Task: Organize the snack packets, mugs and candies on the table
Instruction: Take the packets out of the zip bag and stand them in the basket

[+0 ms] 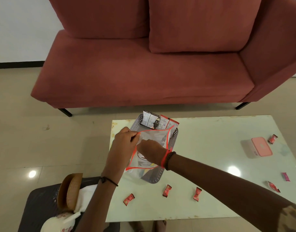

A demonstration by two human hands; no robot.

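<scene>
A clear, red-edged pouch (154, 136) is being held open over the grey basket (156, 178), which is sitting toward 10 o'clock on the table (210, 148). The pouch's rim is being pinched at its 10 o'clock corner by the left hand (125, 139), with thumb and forefinger clenched on the red edge. The right hand (149, 149) is being held knuckles up in the pouch's mouth. Its fingertips are being hidden by the hand itself, so it cannot be told whether anything is being grasped.

Packets (158, 122) are being kept upright at the basket's 12 o'clock end, just beyond the pouch. Red candies (166, 190) are lying loose on the table: three near the 6 to 7 o'clock edge, one near 4 o'clock and one at 2 o'clock. A pink candy (285, 176) is lying near 3 o'clock. A pink-lidded box (261, 148) is sitting at 2 o'clock, just beside the far red candy. A white mug (60, 221) is resting off the table at 8 o'clock, on a dark seat (38, 203).
</scene>
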